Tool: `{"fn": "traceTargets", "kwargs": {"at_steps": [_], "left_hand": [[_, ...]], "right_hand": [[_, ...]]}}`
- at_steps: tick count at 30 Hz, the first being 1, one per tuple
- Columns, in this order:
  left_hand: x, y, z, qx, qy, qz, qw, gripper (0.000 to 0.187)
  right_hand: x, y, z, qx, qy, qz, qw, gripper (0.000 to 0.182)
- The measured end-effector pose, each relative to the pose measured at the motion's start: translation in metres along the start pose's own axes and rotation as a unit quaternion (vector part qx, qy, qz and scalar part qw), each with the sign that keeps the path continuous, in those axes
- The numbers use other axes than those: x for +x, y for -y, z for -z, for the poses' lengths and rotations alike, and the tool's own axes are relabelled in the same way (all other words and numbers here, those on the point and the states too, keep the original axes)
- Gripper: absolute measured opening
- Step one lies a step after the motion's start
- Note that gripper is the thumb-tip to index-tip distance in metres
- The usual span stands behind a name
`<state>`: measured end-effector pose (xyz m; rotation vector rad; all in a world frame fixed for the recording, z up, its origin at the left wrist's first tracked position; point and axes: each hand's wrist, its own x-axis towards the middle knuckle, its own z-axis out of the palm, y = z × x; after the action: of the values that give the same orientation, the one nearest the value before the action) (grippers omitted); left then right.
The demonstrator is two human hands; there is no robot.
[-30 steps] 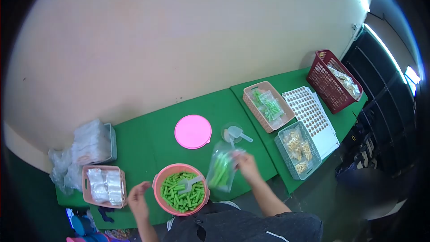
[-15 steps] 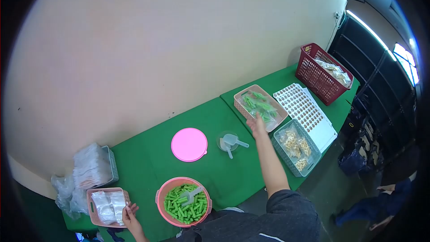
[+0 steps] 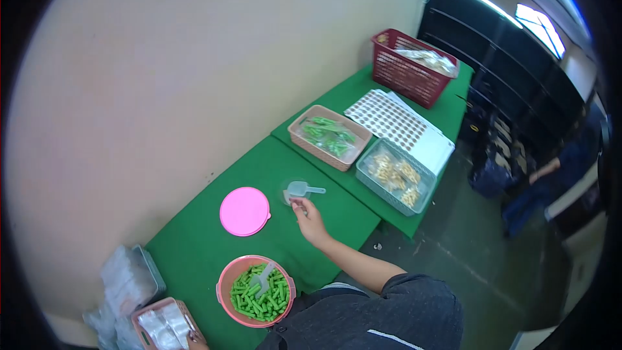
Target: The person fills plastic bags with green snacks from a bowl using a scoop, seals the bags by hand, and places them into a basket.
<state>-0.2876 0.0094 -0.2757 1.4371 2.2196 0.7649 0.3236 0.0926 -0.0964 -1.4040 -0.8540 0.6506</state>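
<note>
My right hand [image 3: 310,219] is over the table with its fingertips closed at a small clear scoop, whose handle they hide. Beside it a second clear scoop [image 3: 299,188] rests on a small round clear dish [image 3: 285,186]. At the bottom edge, my left hand [image 3: 196,342] is partly cut off. Its fingers lie stretched over the right side of a pink basket [image 3: 137,323] that holds clear plastic bags [image 3: 170,324]. Between the hands stands a pink tub [image 3: 223,285] of cut green pieces [image 3: 259,301], with a scoop [image 3: 263,279] stuck in them.
A pink lid [image 3: 245,211] lies on the green table. Farther right are a pink basket [image 3: 304,140] of bagged green pieces, a grey-green basket [image 3: 376,198] of bagged pale pieces, sticker sheets [image 3: 389,120] and a maroon basket [image 3: 408,81]. Another person [image 3: 576,155] is at far right.
My right hand has left the basket of bagged green pieces and moved back left to the scoops. The view has turned to the right. My left hand stays by the bag basket.
</note>
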Motion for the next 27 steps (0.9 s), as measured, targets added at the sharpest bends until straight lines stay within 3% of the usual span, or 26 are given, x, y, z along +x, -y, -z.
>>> {"fn": "traceTargets", "kwargs": {"at_steps": [1, 3, 4, 5, 6, 13, 17, 19, 22, 23, 24, 27], "left_hand": [[0.004, 0.009, -0.002, 0.0, 0.006, -0.018, 1.0, 0.033], [0.01, 0.022, -0.008, 0.058, 0.002, -0.131, 0.99, 0.069], [0.009, 0.016, -0.005, 0.056, 0.006, -0.143, 0.988, 0.069], [-0.001, 0.003, 0.005, 0.23, -0.199, -0.195, 0.933, 0.061], [-0.015, -0.03, 0.016, 0.382, -0.391, -0.231, 0.805, 0.055], [-0.007, -0.037, 0.031, 0.288, -0.233, -0.142, 0.918, 0.052], [0.006, -0.009, 0.062, 0.252, -0.146, -0.078, 0.954, 0.051], [0.023, -0.001, 0.075, 0.238, -0.059, -0.027, 0.969, 0.051], [0.01, -0.032, 0.11, 0.186, -0.029, -0.025, 0.982, 0.044], [-0.003, -0.055, 0.124, 0.102, -0.062, -0.028, 0.992, 0.041], [-0.002, -0.059, 0.129, 0.103, -0.057, -0.027, 0.993, 0.041], [0.009, -0.065, 0.133, 0.009, -0.047, -0.081, 0.996, 0.034]], "right_hand": [[0.0, 0.012, 0.006, 0.02, -0.024, 0.003, 1.0, 0.026], [-0.001, 0.021, 0.02, 0.017, -0.055, 0.039, 0.998, 0.025], [-0.004, 0.024, 0.025, 0.009, -0.068, 0.072, 0.995, 0.023], [-0.012, 0.029, 0.028, 0.008, -0.079, 0.074, 0.994, 0.023], [-0.021, 0.037, 0.03, 0.01, -0.076, 0.07, 0.995, 0.022], [-0.105, 0.041, 0.007, 0.009, -0.062, 0.054, 0.997, 0.02], [-0.145, 0.05, -0.023, -0.007, -0.019, -0.009, 1.0, 0.019], [-0.164, 0.068, -0.038, -0.026, -0.007, -0.002, 1.0, 0.019], [-0.192, 0.071, -0.06, -0.039, -0.006, 0.007, 0.999, 0.018], [-0.201, 0.073, -0.066, -0.043, -0.018, 0.02, 0.999, 0.017], [-0.211, 0.074, -0.072, -0.048, -0.03, 0.033, 0.998, 0.017], [-0.242, 0.074, -0.082, -0.037, -0.022, 0.01, 0.999, 0.017]]}}
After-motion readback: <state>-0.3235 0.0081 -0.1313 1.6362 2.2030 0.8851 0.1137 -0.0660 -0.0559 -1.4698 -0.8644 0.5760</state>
